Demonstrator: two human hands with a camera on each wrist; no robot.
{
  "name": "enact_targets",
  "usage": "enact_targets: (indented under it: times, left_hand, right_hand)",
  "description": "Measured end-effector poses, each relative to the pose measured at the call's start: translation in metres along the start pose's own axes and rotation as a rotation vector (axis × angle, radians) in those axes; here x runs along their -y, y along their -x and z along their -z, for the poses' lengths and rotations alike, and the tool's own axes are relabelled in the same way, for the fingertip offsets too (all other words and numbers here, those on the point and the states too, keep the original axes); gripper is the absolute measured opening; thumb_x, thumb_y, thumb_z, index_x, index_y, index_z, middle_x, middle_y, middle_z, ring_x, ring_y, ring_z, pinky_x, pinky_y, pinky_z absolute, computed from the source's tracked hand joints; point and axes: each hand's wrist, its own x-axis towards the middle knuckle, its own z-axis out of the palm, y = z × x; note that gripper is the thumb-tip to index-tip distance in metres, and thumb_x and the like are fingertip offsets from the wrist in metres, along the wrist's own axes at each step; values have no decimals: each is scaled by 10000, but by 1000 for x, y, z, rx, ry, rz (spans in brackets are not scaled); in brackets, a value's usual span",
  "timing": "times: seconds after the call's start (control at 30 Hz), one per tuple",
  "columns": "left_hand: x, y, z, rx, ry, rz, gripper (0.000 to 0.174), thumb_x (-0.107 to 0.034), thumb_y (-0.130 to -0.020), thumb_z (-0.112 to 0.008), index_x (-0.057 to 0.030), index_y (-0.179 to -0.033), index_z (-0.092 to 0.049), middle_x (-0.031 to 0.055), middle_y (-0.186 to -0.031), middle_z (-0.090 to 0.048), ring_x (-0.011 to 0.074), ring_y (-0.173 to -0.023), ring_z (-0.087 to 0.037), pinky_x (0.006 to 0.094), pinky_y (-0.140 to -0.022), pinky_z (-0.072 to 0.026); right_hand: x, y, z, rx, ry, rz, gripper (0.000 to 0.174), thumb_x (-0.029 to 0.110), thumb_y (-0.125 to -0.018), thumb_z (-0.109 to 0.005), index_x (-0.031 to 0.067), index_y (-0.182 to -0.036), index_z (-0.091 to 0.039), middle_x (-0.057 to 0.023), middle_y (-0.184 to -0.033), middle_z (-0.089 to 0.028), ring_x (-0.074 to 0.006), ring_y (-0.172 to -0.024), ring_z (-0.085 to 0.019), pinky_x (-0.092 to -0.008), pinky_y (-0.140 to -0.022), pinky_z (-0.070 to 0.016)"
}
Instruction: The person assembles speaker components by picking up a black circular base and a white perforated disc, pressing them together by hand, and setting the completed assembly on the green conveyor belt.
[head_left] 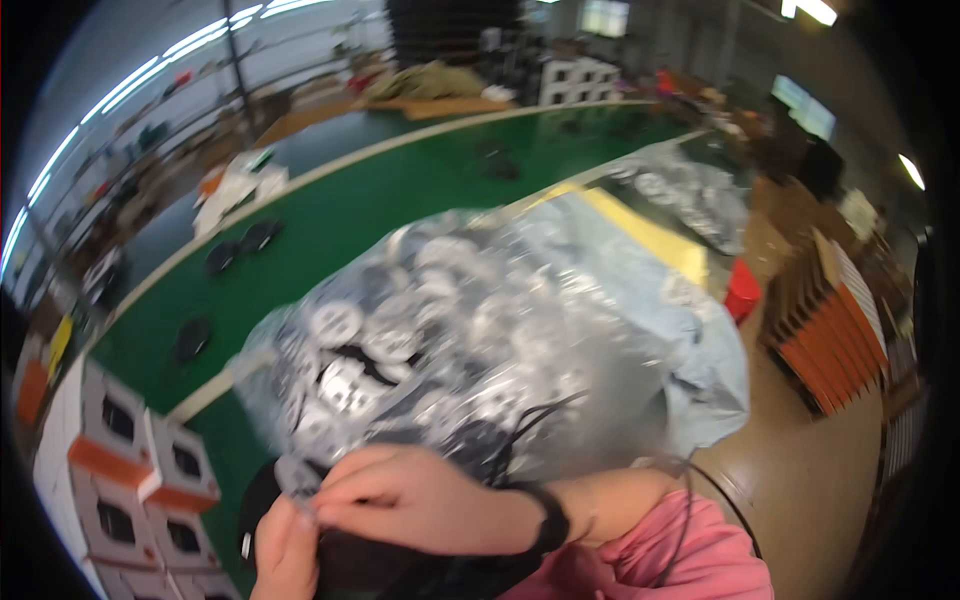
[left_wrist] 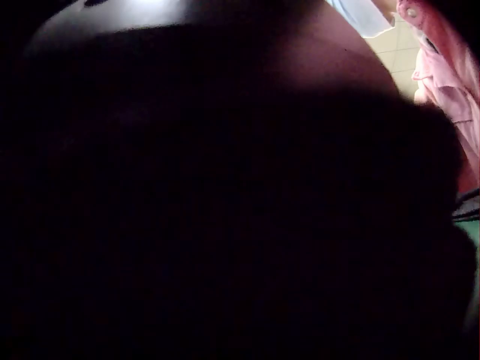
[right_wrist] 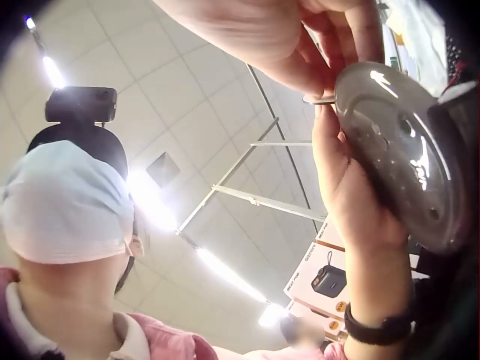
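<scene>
Both hands meet at the bottom of the head view. The right hand [head_left: 420, 500] pinches the edge of a small grey disc [head_left: 297, 478]; in the right wrist view, the fingers of that right hand [right_wrist: 300, 45] meet the left thumb at a thin piece [right_wrist: 319, 100]. The left hand [head_left: 287, 548], also seen as the left hand [right_wrist: 360, 187] in the right wrist view, is curled against a glossy dark round part [right_wrist: 405, 154]. Its far fingers are hidden. A clear bag [head_left: 480, 330] of grey discs lies just beyond the hands. Darkness fills most of the left wrist view.
Boxes [head_left: 130, 470] printed with a dark device stand at the left. Dark round parts [head_left: 193, 338] lie on the green surface [head_left: 330, 215]. Another bag [head_left: 690, 195] is farther back, and a stack of orange-sided cartons [head_left: 830, 340] stands at the right.
</scene>
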Motion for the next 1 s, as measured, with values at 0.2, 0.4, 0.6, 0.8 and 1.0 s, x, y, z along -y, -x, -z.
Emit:
enact_targets:
  times: [0.2, 0.4, 0.6, 0.8, 1.0]
  left_hand:
    - [0, -5, 2, 115, -60, 68, 151, -129, -864, -423, -19, -772, -469, 32, -638, -444, 88, -589, -414, 227, -534, -356]
    - [-7, -7, 1, 157, -126, 123, 137, -130, -866, -425, -20, -796, -466, 50, -607, -448, 104, -543, -419, 231, -505, -354]
    - [-11, -8, -2, 192, -310, 101, 158, -130, -856, -425, -14, -748, -427, 137, -600, -435, 265, -524, -450, 309, -490, -359]
    - [-10, -8, -6, 192, -313, 8, 173, -136, -859, -416, -19, -733, -435, 136, -581, -426, 270, -516, -443, 311, -483, -359]
    - [-3, -7, 2, 194, 24, 127, 191, -163, -881, -405, -25, -763, -467, 16, -571, -425, 65, -526, -387, 210, -483, -341]
  right_hand:
    - [-1, 0, 5, 55, 119, -91, 113, 75, -742, -593, 13, -835, -610, -52, -788, -577, -151, -702, -551, -222, -580, -418]
    - [6, 1, 3, 58, 194, -252, 96, 59, -745, -591, 2, -822, -604, -52, -762, -557, -104, -652, -542, -203, -550, -416]
    - [4, 4, -2, 8, 142, -243, 71, 14, -729, -581, -17, -792, -588, -57, -745, -536, -94, -623, -543, -188, -539, -433]
    - [-1, 4, 0, 8, 189, -220, 89, -2, -721, -576, -22, -808, -577, -57, -750, -530, -84, -637, -545, -182, -557, -442]
    - [2, 2, 2, 44, 63, -224, 85, -20, -748, -547, -31, -827, -577, -55, -808, -534, -66, -666, -535, -166, -558, -426]
